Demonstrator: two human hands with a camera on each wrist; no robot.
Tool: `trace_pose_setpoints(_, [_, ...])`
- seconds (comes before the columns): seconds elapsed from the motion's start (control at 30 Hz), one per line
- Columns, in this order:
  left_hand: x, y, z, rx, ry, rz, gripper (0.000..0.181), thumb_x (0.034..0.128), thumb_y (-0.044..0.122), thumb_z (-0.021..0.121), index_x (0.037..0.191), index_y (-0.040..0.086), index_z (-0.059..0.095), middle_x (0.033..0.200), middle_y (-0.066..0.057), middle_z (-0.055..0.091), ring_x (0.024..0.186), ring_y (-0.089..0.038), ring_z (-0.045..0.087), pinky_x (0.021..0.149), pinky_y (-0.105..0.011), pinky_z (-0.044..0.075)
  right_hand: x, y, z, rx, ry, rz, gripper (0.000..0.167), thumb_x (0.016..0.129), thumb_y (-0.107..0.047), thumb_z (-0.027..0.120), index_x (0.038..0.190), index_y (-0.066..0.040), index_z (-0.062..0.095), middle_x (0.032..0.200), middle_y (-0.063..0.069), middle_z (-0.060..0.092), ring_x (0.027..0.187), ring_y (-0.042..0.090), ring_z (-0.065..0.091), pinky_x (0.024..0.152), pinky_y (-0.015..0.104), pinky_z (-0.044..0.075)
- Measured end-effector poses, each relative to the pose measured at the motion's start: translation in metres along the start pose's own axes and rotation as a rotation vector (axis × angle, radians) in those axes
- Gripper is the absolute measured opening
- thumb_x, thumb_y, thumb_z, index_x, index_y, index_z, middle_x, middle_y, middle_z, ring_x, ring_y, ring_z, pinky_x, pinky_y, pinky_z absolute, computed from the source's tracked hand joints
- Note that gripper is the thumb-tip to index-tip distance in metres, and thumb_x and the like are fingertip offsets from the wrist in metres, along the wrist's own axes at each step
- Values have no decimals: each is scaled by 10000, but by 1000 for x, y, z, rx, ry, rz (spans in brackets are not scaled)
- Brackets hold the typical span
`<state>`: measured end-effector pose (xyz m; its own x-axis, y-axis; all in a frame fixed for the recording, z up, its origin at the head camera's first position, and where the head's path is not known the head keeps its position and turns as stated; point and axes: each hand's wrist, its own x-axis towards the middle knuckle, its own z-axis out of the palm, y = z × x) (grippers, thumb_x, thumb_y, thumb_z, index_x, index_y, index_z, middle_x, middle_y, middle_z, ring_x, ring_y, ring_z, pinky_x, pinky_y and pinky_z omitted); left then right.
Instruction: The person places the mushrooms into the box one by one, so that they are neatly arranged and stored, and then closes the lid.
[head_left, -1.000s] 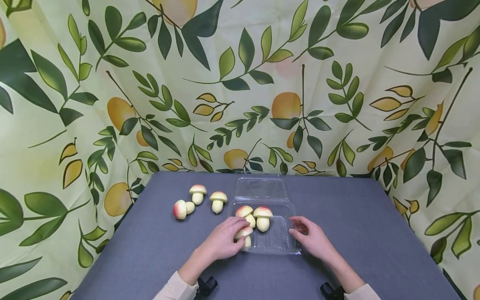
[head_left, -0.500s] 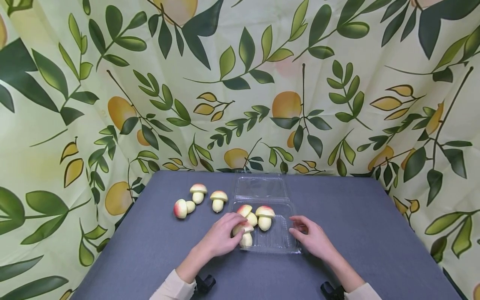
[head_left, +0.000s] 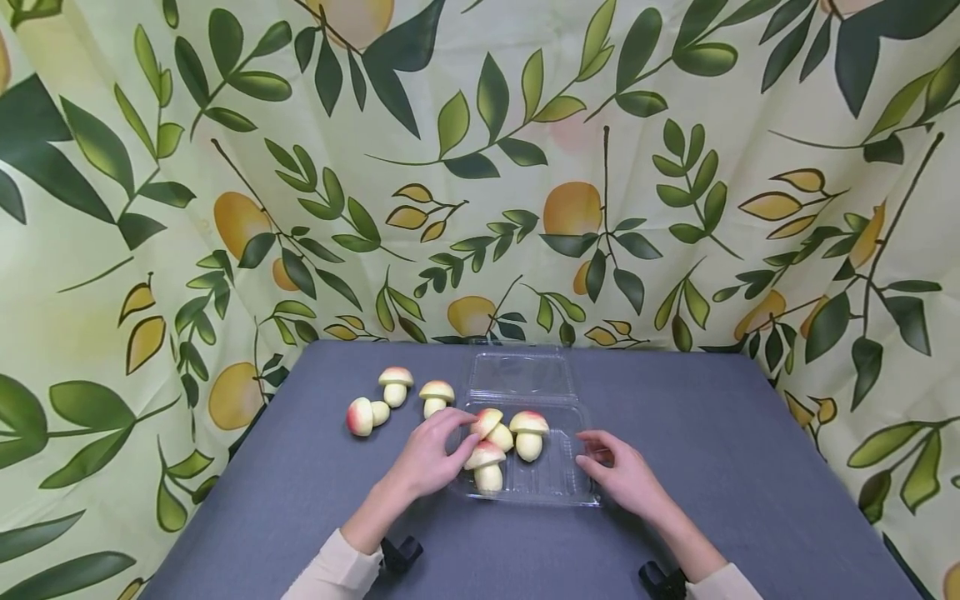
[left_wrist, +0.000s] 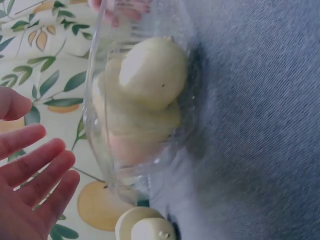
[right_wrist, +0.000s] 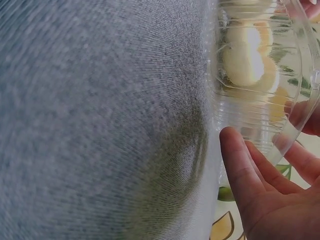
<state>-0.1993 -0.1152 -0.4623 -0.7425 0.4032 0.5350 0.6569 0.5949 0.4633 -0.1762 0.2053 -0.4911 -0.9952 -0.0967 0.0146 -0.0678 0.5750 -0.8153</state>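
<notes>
Toy mushrooms with pale stems and reddish caps lie in an open clear plastic clamshell box (head_left: 551,492). On its left side are a front mushroom (head_left: 487,471) and a tilted mushroom (head_left: 491,429); another mushroom (head_left: 529,435) sits to their right. My left hand (head_left: 429,454) hovers at the box's left edge, fingers loosely spread and holding nothing; the left wrist view shows the empty fingers (left_wrist: 57,165) apart from the box wall. At the opposite edge, my right hand (head_left: 621,473) holds the box's rim, its fingers (right_wrist: 235,155) against the plastic wall.
Left of the box, a mushroom (head_left: 436,397) is partly covered by my left hand. Further left are a standing mushroom (head_left: 395,386) and one lying on its side (head_left: 366,416). The hinged lid (head_left: 521,375) lies folded back on the grey table (head_left: 675,417), before a leaf-patterned cloth (head_left: 480,208).
My left hand has let go of the front mushroom and drawn back up and left. That mushroom and the right-hand one have shifted slightly inside the box. My right hand stays at the rim.
</notes>
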Motion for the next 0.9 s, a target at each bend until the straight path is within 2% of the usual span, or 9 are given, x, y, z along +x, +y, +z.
trace_pose_setpoints(0.17, [3, -8, -5, 5, 59, -33, 195, 932, 175, 704, 1089, 62, 730, 1062, -54, 713, 1020, -211, 660, 889, -425, 532, 1, 1, 0, -3, 3, 1, 379, 947, -155, 725, 1304, -59, 642, 1180, 117, 674, 1054, 259, 654, 898, 481, 535])
trace_pose_setpoints(0.47, [11, -30, -9, 23, 175, -42, 166, 915, 148, 711, 1046, 47, 721, 1036, -82, 714, 1013, -249, 671, 877, -444, 533, 1, 1, 1, -2, 2, 5, 379, 945, -156, 727, 1301, -57, 643, 1178, 112, 676, 1062, 266, 656, 901, 487, 537])
trace_pose_setpoints(0.77, [22, -44, -15, 57, 203, -84, 211, 921, 163, 721, 1073, 17, 723, 1038, -111, 704, 1005, -296, 664, 898, -475, 525, 1, 0, 1, -7, 10, -4, 376, 936, -152, 740, 1288, -55, 649, 1162, 102, 680, 1036, 245, 662, 873, 455, 541])
trace_pose_setpoints(0.9, [26, -53, -14, 58, 202, -75, 232, 919, 164, 721, 1102, 21, 717, 1065, -112, 704, 1041, -302, 661, 921, -478, 516, 1, 1, 1, -8, 7, -3, 381, 934, -158, 743, 1289, -55, 648, 1159, 98, 680, 1025, 233, 662, 861, 444, 541])
